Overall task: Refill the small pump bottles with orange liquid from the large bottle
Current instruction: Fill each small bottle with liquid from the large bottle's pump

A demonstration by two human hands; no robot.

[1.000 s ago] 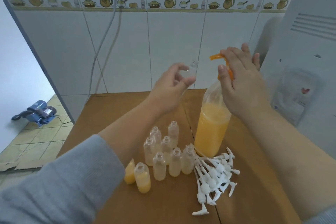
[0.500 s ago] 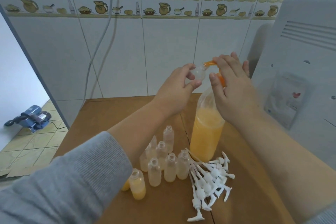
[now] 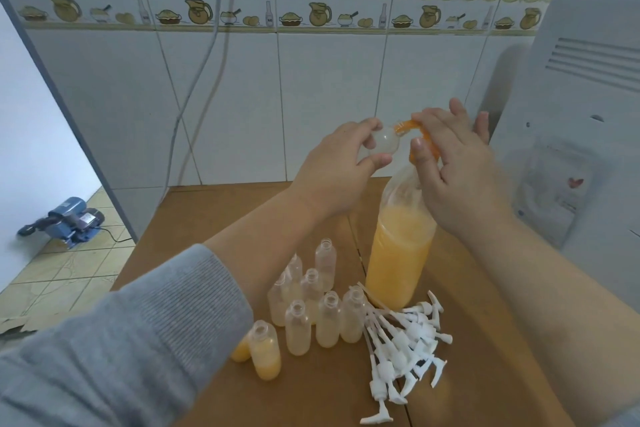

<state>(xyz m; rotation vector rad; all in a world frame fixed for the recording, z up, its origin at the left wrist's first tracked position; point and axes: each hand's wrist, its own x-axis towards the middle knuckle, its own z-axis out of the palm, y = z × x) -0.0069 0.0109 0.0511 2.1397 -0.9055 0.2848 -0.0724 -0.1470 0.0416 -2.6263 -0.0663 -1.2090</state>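
The large clear bottle [image 3: 398, 256], about two-thirds full of orange liquid, stands on the brown table [image 3: 485, 357]. Its orange pump head [image 3: 420, 137] is under my right hand [image 3: 457, 177], whose fingers lie on top with the thumb at the pump's neck. My left hand [image 3: 339, 170] holds a small clear bottle [image 3: 384, 142] tilted with its mouth against the orange spout. Several empty small bottles [image 3: 311, 302] stand in a cluster in front. Two small bottles with orange liquid [image 3: 265, 354] stand at the cluster's near left.
A pile of white pump tops [image 3: 401, 347] lies right of the small bottles. A large grey appliance [image 3: 581, 121] stands at the table's right side. A tiled wall is behind. A blue machine [image 3: 65, 222] sits on the floor at the left.
My left hand has brought the small clear bottle right, up to the orange spout. My right hand has stayed on the pump head. The camera has tilted, so the scene sits lower.
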